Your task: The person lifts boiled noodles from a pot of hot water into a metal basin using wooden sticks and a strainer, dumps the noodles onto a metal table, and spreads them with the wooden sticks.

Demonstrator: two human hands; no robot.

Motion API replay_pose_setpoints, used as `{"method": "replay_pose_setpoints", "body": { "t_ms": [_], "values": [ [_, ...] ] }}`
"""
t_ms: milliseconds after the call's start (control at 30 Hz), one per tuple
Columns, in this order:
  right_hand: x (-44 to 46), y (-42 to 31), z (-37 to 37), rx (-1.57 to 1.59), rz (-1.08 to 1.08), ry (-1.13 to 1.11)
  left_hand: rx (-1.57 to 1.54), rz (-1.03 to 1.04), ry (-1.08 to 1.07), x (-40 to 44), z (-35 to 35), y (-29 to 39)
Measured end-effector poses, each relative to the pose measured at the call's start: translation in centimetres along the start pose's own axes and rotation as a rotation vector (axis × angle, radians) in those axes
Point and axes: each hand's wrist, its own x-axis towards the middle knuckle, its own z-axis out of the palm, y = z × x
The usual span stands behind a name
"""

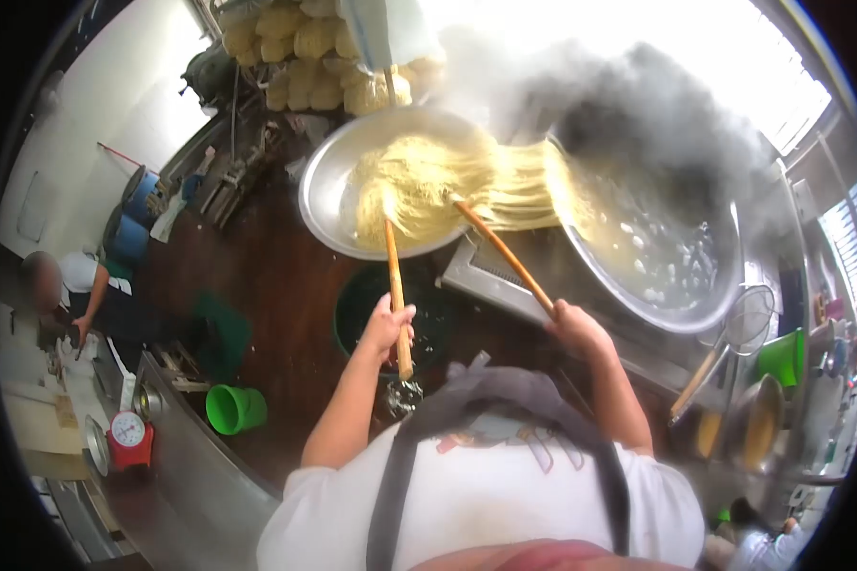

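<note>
My left hand [387, 330] is closed around a thick wooden stick [394, 276], whose far end is in a mass of yellow noodles [414, 176]. A second wooden stick [507, 255] is gripped in my right hand [581, 330], its tip also among the noodles. Much of the noodle mass lies in a wide metal basin [324, 190]. From there a band of strands stretches to the right, over the rim of a large metal wok [657, 316] of bubbling, steaming liquid. Steam hides the wok's far side.
A wire skimmer [750, 316] rests at the wok's right edge. Below the basin is a dark green tub [352, 319]. A bright green bucket [236, 409] and red scale [129, 438] stand left, near another person [90, 285]. Yellowish bagged bundles [305, 57] are stacked behind.
</note>
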Motion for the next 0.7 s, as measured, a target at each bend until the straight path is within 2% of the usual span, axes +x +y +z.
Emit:
{"method": "replay_pose_setpoints", "body": {
  "t_ms": [67,467,700],
  "values": [
    [0.0,-0.2,-0.8,-0.001,0.018,-0.059,-0.023,0.006,-0.008,0.3,0.0,-0.1],
    [0.7,-0.1,-0.5,-0.050,-0.007,-0.028,-0.035,-0.008,0.026,-0.6,-0.4,0.3],
    [0.6,-0.1,-0.5,-0.091,0.008,-0.048,0.144,0.004,0.028,-1.1,-1.1,0.2]
  ]
}}
